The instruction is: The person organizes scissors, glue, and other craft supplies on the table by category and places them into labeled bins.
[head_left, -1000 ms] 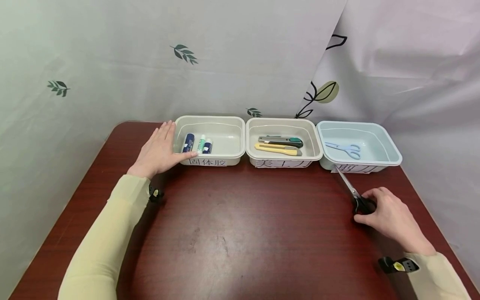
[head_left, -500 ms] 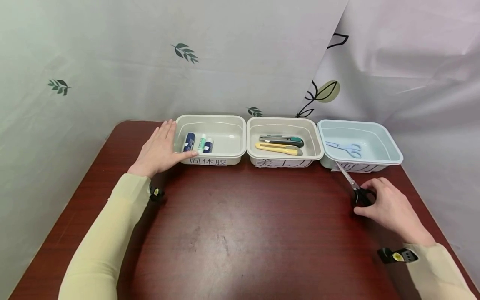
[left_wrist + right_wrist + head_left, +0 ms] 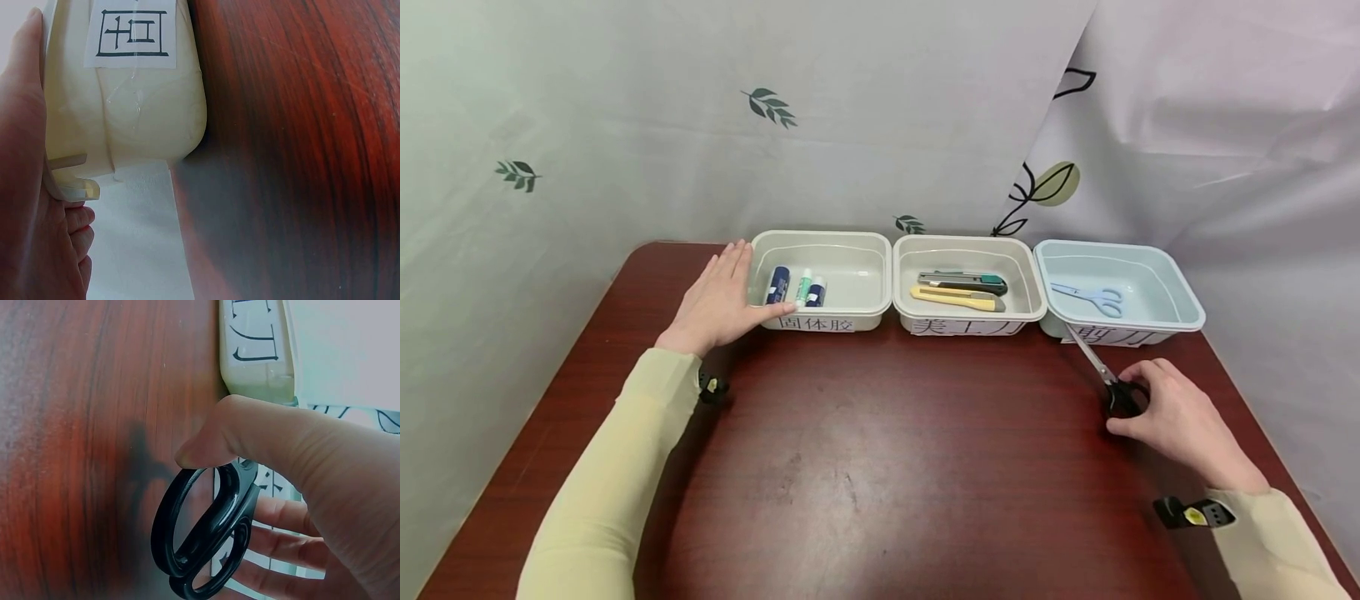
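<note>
In the head view my right hand pinches the black handles of a pair of scissors, thumb on one side and fingers on the other. The blades point at the label on the front of the light blue bin; whether the tip touches it I cannot tell. Light blue scissors lie inside that bin. The black handle loops show large in the right wrist view. My left hand rests with straight fingers along the left rim of the left bin, its thumb along the front rim.
Several glue sticks lie in the left bin. The middle bin holds box cutters, one yellow. All three bins stand in a row at the back of the dark red table, before a patterned curtain.
My right hand and the black scissors have shifted very slightly away from me, towards the blue bin. The left hand stays on the left bin's rim.
</note>
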Available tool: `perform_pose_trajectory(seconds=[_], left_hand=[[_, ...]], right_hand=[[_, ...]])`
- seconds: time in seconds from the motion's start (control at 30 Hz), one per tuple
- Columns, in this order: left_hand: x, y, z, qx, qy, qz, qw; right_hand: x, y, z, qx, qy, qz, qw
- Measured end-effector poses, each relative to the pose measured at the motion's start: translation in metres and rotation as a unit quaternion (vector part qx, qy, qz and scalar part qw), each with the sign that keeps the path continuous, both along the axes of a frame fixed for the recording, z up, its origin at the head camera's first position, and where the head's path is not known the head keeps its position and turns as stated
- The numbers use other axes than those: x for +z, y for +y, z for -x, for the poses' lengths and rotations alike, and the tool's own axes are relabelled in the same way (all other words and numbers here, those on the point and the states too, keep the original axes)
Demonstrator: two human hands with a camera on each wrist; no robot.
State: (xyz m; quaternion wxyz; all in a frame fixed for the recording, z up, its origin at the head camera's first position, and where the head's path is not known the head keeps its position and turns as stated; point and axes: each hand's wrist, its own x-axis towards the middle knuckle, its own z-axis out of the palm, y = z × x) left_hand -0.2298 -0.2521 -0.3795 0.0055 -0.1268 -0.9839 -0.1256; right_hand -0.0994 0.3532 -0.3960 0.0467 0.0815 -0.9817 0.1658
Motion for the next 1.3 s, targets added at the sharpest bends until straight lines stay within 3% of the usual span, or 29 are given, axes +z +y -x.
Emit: perform_pose_trajectory(seconds=[0.53, 0.83, 1.3], left_hand=[[0.0, 0.0, 0.0, 0.0, 0.002, 0.002, 1.0], [0.0, 0.001, 0.0, -0.001, 0.005, 0.002, 1.0], [0.001, 0.0, -0.001, -0.004, 0.007, 0.01, 0.9999]], right_hand=[[0.011, 0.0, -0.007, 0.012, 0.032, -0.005, 0.999], [0.033, 0.002, 0.006, 0.027, 0.071, -0.015, 0.997], [0.053, 0.004, 0.028, 0.009, 0.057, 0.006, 0.998]])
